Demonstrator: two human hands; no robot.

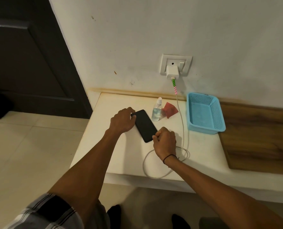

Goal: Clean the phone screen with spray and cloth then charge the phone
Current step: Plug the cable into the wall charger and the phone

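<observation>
Head view: the phone point(145, 125) is lain flat on the white table point(121, 156), steadied at its far end by the curled left hand point(122, 120), while its near end is met by the right hand point(165, 141), pinched seemingly on the charging cable point(183, 129) plug, which is hidden.

1. Phone point(145, 125): black glass face, glossy, smooth.
2. Spray bottle point(157, 110): clear plastic, white plastic cap.
3. Cloth point(170, 109): red fabric, matt, creased.
4. Basket point(217, 116), right: light blue plastic, perforated mesh walls.
5. Charger plug point(172, 72) and cable point(182, 128): white plastic, smooth.
6. Table top point(121, 154): cream, smooth, matt.
7. Panel point(261, 138), far right: wood grain, brown.
8. Wall point(154, 30): painted, matt, stained.
</observation>
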